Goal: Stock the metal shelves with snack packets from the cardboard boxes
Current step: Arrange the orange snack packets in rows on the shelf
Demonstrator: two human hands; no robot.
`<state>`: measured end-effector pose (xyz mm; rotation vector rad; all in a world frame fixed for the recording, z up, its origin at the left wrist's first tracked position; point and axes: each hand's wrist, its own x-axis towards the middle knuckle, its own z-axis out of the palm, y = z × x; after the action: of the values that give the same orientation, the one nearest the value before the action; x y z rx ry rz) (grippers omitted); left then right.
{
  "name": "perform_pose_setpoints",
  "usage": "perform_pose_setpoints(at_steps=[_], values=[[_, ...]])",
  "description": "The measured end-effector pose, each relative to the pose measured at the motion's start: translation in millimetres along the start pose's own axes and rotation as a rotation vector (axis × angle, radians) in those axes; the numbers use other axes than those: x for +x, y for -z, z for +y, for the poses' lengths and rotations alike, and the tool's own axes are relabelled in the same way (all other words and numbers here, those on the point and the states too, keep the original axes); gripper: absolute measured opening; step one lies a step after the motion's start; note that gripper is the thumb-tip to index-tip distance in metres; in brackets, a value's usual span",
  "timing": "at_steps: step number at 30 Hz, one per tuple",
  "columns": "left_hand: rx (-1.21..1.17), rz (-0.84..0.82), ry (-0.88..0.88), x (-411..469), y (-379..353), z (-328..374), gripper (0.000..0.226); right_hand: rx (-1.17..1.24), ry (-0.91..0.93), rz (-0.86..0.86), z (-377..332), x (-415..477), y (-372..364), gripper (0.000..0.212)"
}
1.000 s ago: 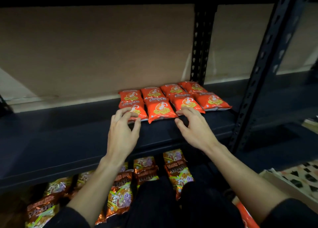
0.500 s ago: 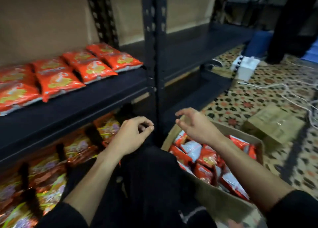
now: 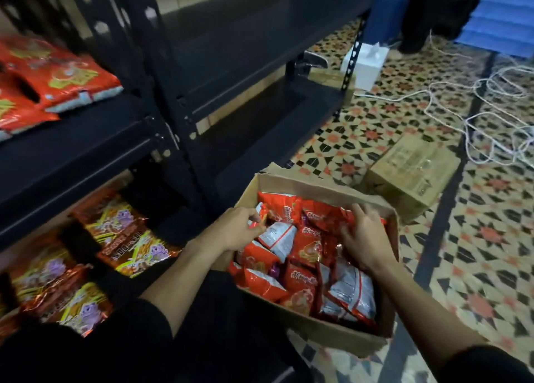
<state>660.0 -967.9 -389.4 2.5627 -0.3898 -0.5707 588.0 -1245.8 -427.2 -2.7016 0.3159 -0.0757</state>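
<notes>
Reaches into the open cardboard box on the patterned floor. Pinches one red snack packet with the left hand at the box's far left corner. Rests the right hand, fingers spread and loose, grasping nothing, on the heaped red packets by the far right wall. Left of the box: metal shelves, shelved red packets near the upper shelf's right edge.

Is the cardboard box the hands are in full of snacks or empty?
Full, or nearly: red snack packets are heaped close to the rim of the cardboard box.
</notes>
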Motion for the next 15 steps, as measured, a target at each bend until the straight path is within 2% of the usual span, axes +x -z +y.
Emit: perform_pose_setpoints(at_steps=[5,7,9,12,15], values=[[-0.008,-0.032,0.047,28.6,-13.8,-6.3,0.03,-0.103,-0.006,-0.051,2.1,20.1,-15.6,0.042],[-0.021,-0.038,0.06,35.6,-15.8,-9.1,0.033,-0.113,0.035,-0.024,2.1,24.2,-15.2,0.034],[-0.032,-0.025,0.08,39.6,-17.0,-12.0,0.036,-0.021,0.104,0.022,-3.5,26.1,-10.4,0.026],[-0.019,-0.016,0.081,48.0,-21.1,-16.6,0.034,0.255,0.118,0.103,-27.3,32.7,4.9,0.02],[0.02,-0.046,0.057,57.0,-26.7,-14.8,0.038,0.267,0.039,0.121,-47.3,50.0,8.5,0.021]])
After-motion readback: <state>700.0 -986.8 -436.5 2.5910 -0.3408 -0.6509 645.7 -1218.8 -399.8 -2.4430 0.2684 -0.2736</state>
